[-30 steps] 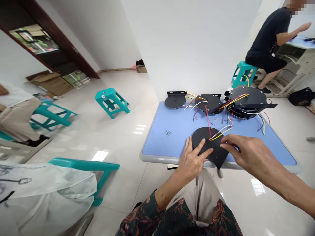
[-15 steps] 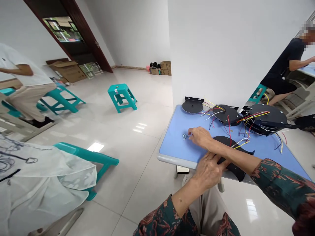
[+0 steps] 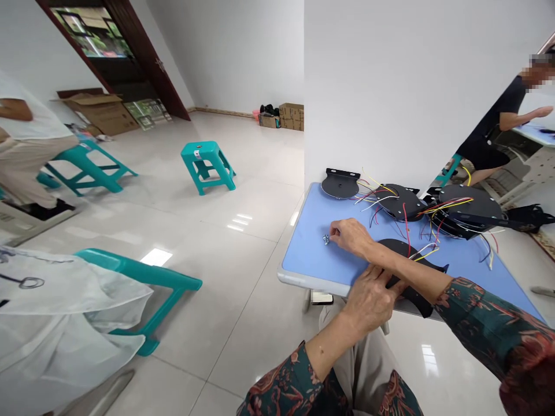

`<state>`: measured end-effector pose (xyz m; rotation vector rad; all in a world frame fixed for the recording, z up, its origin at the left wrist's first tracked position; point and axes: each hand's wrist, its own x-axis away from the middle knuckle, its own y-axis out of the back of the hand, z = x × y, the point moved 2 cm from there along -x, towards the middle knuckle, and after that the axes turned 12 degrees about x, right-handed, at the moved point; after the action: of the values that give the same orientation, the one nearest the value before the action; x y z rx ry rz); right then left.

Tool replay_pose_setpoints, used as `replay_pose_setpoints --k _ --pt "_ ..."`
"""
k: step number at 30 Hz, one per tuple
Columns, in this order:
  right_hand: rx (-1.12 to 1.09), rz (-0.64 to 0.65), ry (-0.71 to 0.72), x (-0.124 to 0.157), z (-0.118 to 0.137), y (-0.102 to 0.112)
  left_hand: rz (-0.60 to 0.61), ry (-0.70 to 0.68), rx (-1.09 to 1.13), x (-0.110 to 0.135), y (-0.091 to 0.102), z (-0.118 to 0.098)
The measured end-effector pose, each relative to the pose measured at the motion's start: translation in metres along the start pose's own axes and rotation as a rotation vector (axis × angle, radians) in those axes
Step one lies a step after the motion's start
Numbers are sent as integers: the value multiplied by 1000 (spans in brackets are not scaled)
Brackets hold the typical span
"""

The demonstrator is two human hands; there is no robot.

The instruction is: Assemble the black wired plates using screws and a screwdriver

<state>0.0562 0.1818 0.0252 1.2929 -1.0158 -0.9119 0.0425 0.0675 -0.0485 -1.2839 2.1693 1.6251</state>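
On the blue table top lies a small heap of silvery screws (image 3: 326,238). Just right of it, my right hand (image 3: 352,236) has its thumb and fingertips pinched together; what is between them, if anything, is too small to make out. Below, at the front table edge, my left hand (image 3: 372,299) is closed on a black round plate (image 3: 396,248) with a bracket. Red, white and yellow wires come from this plate. My right forearm crosses over it and hides part of it.
Several black discs with wires (image 3: 399,202) line the back of the blue table (image 3: 303,248) against a white wall. A green stool (image 3: 202,151) stands on the floor. A person in white (image 3: 34,121) is at left, another in dark clothes (image 3: 494,115) at right.
My right fingertips have drawn together and shifted slightly left beside the screws. My left hand stays on the black plate. The view has turned a little to the right.
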Motion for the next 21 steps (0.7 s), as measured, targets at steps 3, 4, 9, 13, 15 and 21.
replay_pose_setpoints --k 3,4,9,13,15,21 --pt "17 -63 27 19 -9 28 -18 -5 2 1 -3 3" --pt "31 -80 43 30 -14 39 -26 -8 -1 2 -5 4" --pt "147 32 -21 104 -53 69 -72 -41 -8 7 -10 6" --pt "164 188 -90 152 -87 50 -67 -60 -37 8 -6 3" --pt "136 247 -98 164 -97 36 -57 -56 -46 8 -4 2" --pt "141 342 -84 164 -97 21 -34 -48 -69 9 -5 4"
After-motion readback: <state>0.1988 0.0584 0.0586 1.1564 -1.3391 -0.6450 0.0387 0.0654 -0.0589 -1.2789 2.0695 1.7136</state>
